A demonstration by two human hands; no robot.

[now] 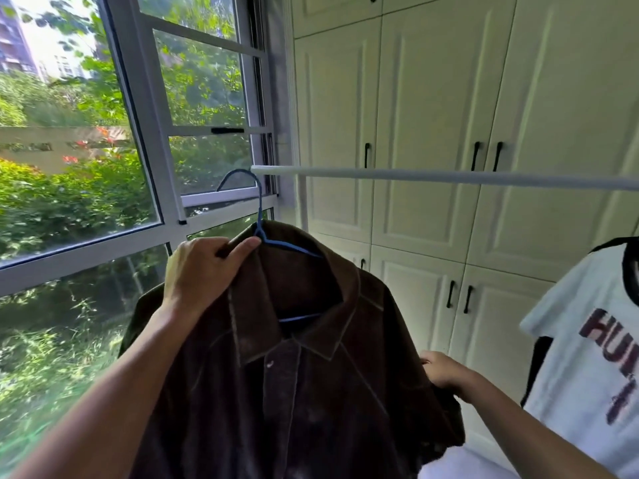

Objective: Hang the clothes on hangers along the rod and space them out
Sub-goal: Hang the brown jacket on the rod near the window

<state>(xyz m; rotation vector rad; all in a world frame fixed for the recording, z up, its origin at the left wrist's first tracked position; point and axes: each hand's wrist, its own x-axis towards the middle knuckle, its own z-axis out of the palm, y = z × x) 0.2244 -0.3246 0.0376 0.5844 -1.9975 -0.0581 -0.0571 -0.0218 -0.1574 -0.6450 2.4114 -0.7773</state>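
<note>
- Left hand [207, 267] grips the collar and shoulder of a dark brown, suede-like collared jacket [311, 375], its thumb lying beside the neck of a thin blue wire hanger [260, 216].
- Right hand [446, 373] curls round the jacket's soft outer shoulder edge.
- Above the left hand, the hanger's curved hook sits just beside the end of a smooth white round rod [449, 176]; whether they touch is unclear.
- Right of the right hand hangs a white T-shirt with dark trim and printed letters [587, 357].
</note>
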